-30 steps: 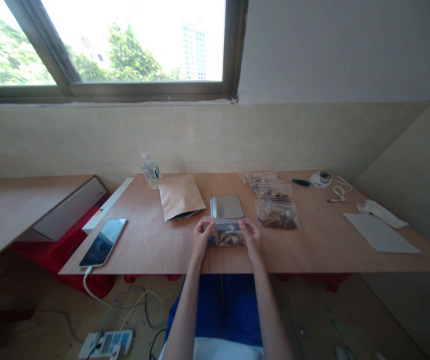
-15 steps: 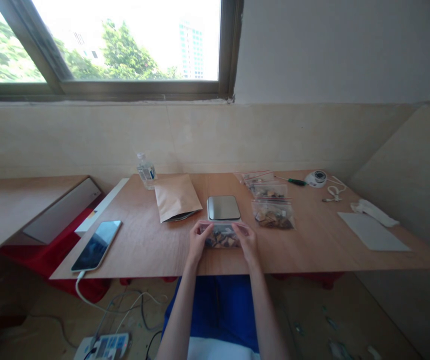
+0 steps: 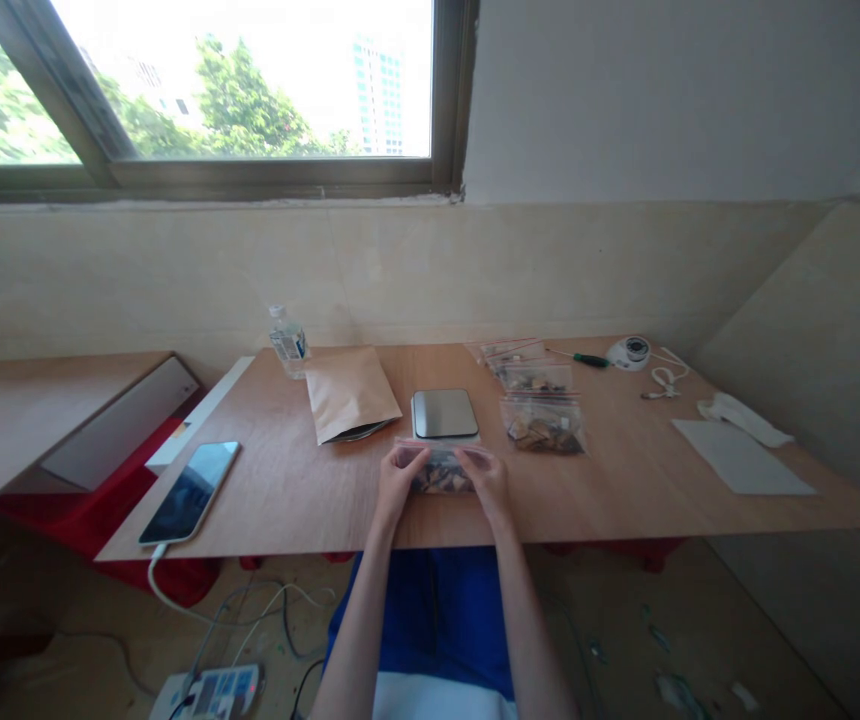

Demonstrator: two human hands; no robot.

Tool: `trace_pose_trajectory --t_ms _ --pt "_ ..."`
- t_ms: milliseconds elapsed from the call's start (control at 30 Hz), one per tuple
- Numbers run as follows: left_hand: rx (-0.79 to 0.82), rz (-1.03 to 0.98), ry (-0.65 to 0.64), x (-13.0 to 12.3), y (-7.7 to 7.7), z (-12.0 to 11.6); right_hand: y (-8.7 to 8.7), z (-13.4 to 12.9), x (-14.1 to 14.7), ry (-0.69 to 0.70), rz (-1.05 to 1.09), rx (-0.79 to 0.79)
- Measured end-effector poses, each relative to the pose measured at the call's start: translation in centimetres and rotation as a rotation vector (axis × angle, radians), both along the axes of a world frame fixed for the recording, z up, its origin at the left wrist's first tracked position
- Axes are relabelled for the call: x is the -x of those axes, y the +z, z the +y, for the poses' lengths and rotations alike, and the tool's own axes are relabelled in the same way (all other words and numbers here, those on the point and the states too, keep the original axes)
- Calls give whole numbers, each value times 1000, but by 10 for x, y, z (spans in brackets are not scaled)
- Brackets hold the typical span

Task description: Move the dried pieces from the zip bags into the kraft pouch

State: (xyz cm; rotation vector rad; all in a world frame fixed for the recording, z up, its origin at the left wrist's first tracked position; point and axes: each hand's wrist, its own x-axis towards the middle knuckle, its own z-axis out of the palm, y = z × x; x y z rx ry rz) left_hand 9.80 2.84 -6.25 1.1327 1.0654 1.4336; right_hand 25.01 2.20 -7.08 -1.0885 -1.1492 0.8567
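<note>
A clear zip bag (image 3: 443, 478) with small dark and tan pieces inside lies at the table's front edge. My left hand (image 3: 400, 478) pinches its upper left part near the reddish zip strip, thumb on top. On the other side my right hand (image 3: 488, 476) grips the upper right part, its thumb pointing inward. Just beyond the bag sits a small scale (image 3: 445, 413) with a shiny metal plate. To the right lies another filled zip bag (image 3: 544, 428) of brown pieces, with more zip bags (image 3: 536, 378) behind it.
A brown paper pouch (image 3: 351, 393) and a plastic bottle (image 3: 289, 343) are at the back left. A phone (image 3: 191, 492) with a cable lies front left. On the right are a green-handled screwdriver (image 3: 590, 360), a white dome camera (image 3: 629, 352), a white sheet (image 3: 741, 457) and a white cloth (image 3: 746, 418).
My right hand has shifted slightly inward along the bag's top, its thumb closer to the left one. The whole view has moved a little; the other things stay in place.
</note>
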Motion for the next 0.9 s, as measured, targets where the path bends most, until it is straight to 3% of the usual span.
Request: trace_pose_trajectory --t_ms 633,900 --pt "28 5 -29 1 -1 -2 0 -5 6 -45 42 14" --pt "-13 12 -102 1 10 -6 17 -10 6 117 -31 13"
